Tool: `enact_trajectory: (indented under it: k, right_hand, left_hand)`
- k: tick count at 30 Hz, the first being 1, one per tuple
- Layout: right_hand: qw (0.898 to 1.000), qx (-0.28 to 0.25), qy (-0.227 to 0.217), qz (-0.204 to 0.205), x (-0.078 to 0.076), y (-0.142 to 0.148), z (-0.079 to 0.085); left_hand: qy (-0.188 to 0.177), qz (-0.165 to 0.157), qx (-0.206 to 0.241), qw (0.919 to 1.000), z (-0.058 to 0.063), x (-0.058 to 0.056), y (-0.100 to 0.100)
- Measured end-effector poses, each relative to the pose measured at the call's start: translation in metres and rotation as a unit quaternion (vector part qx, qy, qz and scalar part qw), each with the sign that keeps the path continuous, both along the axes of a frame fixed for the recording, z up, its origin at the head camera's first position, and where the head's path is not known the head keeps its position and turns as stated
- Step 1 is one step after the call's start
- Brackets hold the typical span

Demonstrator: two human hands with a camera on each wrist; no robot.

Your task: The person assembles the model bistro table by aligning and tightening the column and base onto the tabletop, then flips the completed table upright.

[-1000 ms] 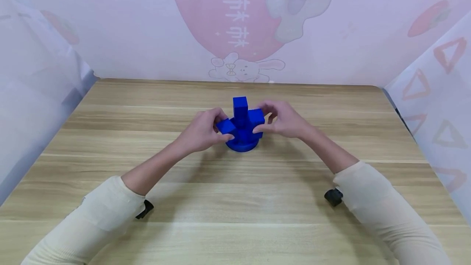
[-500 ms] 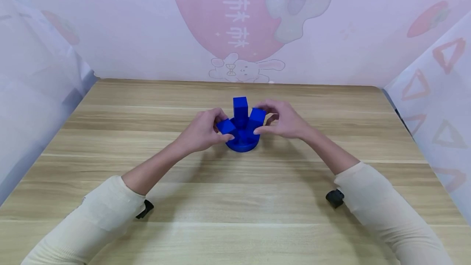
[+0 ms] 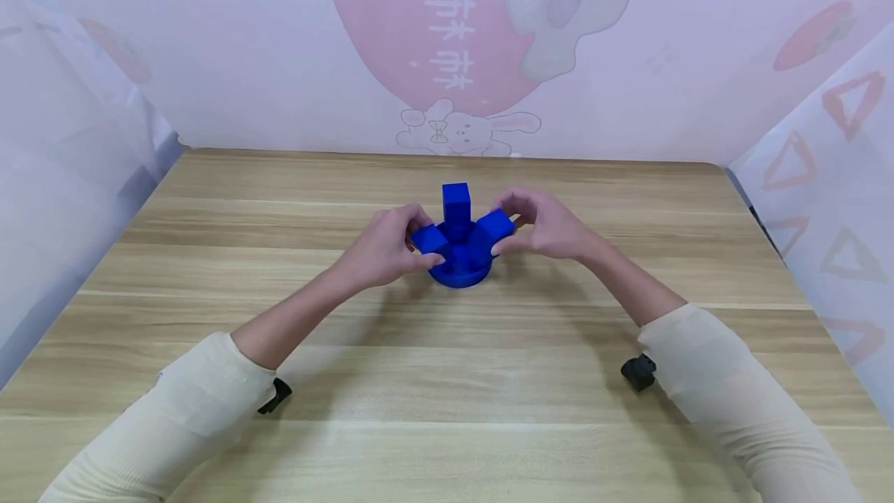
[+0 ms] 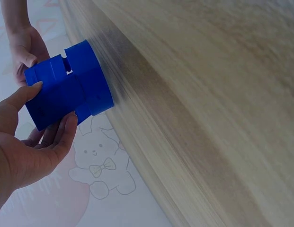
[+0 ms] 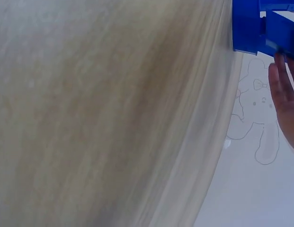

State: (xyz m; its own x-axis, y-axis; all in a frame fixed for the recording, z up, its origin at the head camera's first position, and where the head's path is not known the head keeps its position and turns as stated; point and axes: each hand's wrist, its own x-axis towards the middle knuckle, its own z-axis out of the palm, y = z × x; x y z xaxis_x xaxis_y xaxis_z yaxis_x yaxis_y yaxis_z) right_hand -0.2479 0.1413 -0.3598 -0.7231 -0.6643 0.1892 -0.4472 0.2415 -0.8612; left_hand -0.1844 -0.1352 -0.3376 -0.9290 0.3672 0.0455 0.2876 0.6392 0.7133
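A blue round base (image 3: 459,280) stands on the table with several square-topped blue blocks on it. My left hand (image 3: 387,251) pinches the left block (image 3: 429,239) between thumb and fingers; the left wrist view shows that grip on the block (image 4: 54,101) up close. On the other side, my right hand (image 3: 548,227) holds the right block (image 3: 494,225), which leans outward from the middle. At the back, a rear block (image 3: 456,204) stands upright, untouched. In the right wrist view, only part of the right hand (image 5: 288,101) and its block (image 5: 280,35) show at the edge.
The wood-grain table (image 3: 447,379) reaches back to a pale printed backdrop (image 3: 244,45). White sheets hang at both sides. Black wrist-worn devices (image 3: 638,372) sit under the cream sleeves (image 3: 726,386).
The right block first turned and stood more upright, then tilted outward to the right, with my right hand moving along. The left hand, base and rear block have stayed put.
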Motion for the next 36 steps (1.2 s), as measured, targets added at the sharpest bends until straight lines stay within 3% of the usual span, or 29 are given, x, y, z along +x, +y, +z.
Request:
enact_trajectory:
  k: [6,10,13,16,21,25,32,36]
  right_hand:
    - [0.995,0.042,0.084,-0.035,0.005,-0.004,0.000]
    - [0.983,0.088,0.157,-0.040,0.009,-0.010,0.000]
    - [0.973,0.123,0.187,-0.048,0.013,-0.013,0.003]
    - [0.975,0.132,0.173,-0.039,0.014,-0.012,0.005]
    - [0.991,0.089,0.097,0.035,0.008,-0.001,0.006]
    - [0.993,0.064,0.074,0.067,0.004,0.006,0.004]
    - [0.992,0.068,0.105,0.019,0.008,0.000,0.005]
    - [0.983,0.096,0.157,-0.021,0.014,-0.010,0.004]
  left_hand:
    - [-0.002,-0.001,0.000,1.0000,-0.002,-0.002,0.000]
    - [0.000,-0.002,0.001,1.0000,-0.002,-0.002,-0.001]
    - [0.004,-0.001,-0.002,1.0000,-0.003,-0.002,-0.001]
    - [0.006,0.000,-0.002,1.0000,-0.003,-0.002,-0.001]
    - [0.011,-0.002,0.003,0.9999,-0.002,-0.001,0.000]
    - [0.014,-0.004,0.005,0.9999,-0.001,-0.001,0.000]
    - [0.006,-0.003,0.007,1.0000,-0.001,-0.001,0.000]
    - [0.006,-0.002,0.007,1.0000,-0.001,0.000,0.000]
